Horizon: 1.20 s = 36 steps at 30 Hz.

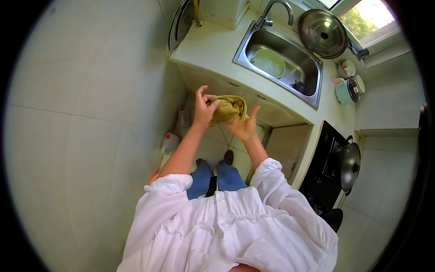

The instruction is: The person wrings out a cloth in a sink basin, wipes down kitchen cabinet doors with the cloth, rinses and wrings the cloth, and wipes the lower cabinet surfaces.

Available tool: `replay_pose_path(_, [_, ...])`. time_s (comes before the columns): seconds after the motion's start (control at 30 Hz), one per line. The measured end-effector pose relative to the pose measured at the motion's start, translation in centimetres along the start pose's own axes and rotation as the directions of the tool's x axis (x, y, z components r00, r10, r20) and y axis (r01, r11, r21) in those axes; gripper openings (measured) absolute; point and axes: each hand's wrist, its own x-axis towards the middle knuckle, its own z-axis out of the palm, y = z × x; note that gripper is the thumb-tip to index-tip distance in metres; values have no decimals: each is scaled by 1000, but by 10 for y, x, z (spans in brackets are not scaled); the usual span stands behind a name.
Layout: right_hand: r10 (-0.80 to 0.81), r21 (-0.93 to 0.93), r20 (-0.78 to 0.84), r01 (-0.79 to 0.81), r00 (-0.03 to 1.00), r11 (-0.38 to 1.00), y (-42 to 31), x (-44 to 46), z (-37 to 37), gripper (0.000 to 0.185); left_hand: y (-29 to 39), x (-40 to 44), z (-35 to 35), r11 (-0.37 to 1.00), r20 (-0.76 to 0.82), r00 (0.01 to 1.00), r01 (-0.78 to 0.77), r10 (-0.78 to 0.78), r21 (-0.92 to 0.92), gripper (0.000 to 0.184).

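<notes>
Cloth (229, 107), left hand (205, 110) pinching, right hand (244, 127) open against it

Yellow-green cloth (229, 109) between both hands (244, 128); sink (297, 68) ahead.

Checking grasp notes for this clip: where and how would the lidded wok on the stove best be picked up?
Lidded wok: best grip is probably both side handles, far and near, together, from the stove's front edge. They stick out at opposite ends; the lid knob would likely lift only the lid.
</notes>
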Motion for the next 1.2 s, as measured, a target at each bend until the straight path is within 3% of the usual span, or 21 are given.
replay_pose_path(0.07, [-22, -39, 16, 23, 1000, 999, -13, 2, -19, 63, -6, -2, -8, 999, -110, 994, 33, -28, 42, 67])
replay_pose_path(0.13, [62, -385, -270, -167, 961, 908, -31, 6, -47, 56, -22, -2, -19, 996, -145, 987, 73, -65, 48, 66])
replay_pose_path(0.23, [-98, -350, -517, -106, 850, 931, -43, 6, -74, 68, -59, 2, -33, 993, -190, 978, 103, -91, 55, 66])
replay_pose_path(0.33, [-136, -519, -345, -68, 929, 852, -35, 14, -107, 67, -103, 1, -49, 995, -149, 985, 95, -88, 43, 69])
replay_pose_path(0.37, [-130, -520, -344, -73, 930, 851, -32, 19, -119, 67, -116, 0, -57, 920, -80, 996, 5, 29, 393, 71])
replay_pose_path(0.4, [-160, -837, -184, -69, 970, 543, -29, 26, -131, 58, -124, 0, -61, 721, 28, 993, -103, 116, 685, 73])
replay_pose_path(0.43, [-118, -991, -23, -7, 993, 134, -25, 34, -145, 49, -134, 0, -61, 725, -12, 990, -94, 140, 682, 56])
replay_pose_path(0.47, [-113, -992, -19, -4, 993, 127, -25, 44, -161, 49, -149, 4, -68, 728, -17, 989, -96, 146, 679, 56])
replay_pose_path(0.5, [-128, -941, 84, 36, 988, -337, -22, 53, -172, 39, -163, 9, -76, 646, -10, 997, -39, 72, 762, 44])
replay_pose_path(0.53, [-97, -683, 183, 56, 978, -728, -19, 61, -185, 29, -178, 12, -84, 551, -12, 1000, 12, -4, 834, 31])
replay_pose_path(0.67, [-352, -707, 214, -104, 911, -700, -1, 94, -252, 18, -226, 20, -77, 299, -1, 980, -59, 197, 952, 13])
replay_pose_path(0.73, [-624, -979, -204, -135, 754, 156, 12, 106, -294, 26, -262, 26, -60, 261, 173, 845, -342, 506, 903, 15])
replay_pose_path(0.77, [-639, -881, -363, -26, 679, 473, 20, 115, -314, 28, -281, 26, -48, 356, 185, 900, -335, 395, 872, 18])
replay_pose_path(0.83, [-572, -643, -479, 177, 666, 745, 30, 127, -344, 30, -321, 31, -33, 452, 214, 935, -327, 284, 830, 20])
replay_pose_path(0.93, [-542, -487, -448, 314, 711, 815, 20, 127, -370, 33, -358, 41, -32, 488, 330, 838, -526, 434, 697, 23])
replay_pose_path(1.0, [-583, -504, -340, 381, 738, 775, 5, 115, -376, 36, -366, 48, -45, 735, 275, 845, -534, 458, 418, 28])
replay_pose_path(1.03, [-617, -540, -244, 424, 748, 727, -3, 109, -377, 37, -363, 56, -50, 730, 278, 837, -548, 472, 410, 28])
replay_pose_path(1.1, [-673, -648, 41, 532, 738, 544, -15, 107, -372, 40, -356, 78, -63, 544, 333, 667, -740, 666, 394, 32])
replay_pose_path(1.13, [-654, -760, 282, 579, 702, 294, -20, 112, -366, 41, -366, 92, -71, 533, 334, 651, -754, 681, 383, 32])
replay_pose_path(1.17, [-514, -813, 562, 545, 648, -203, -26, 133, -356, 41, -373, 104, -79, 503, 352, 629, -772, 693, 389, 34])
replay_pose_path(1.2, [-294, -465, 809, 248, 510, -850, -33, 154, -346, 42, -380, 113, -87, 471, 371, 605, -790, 705, 393, 36])
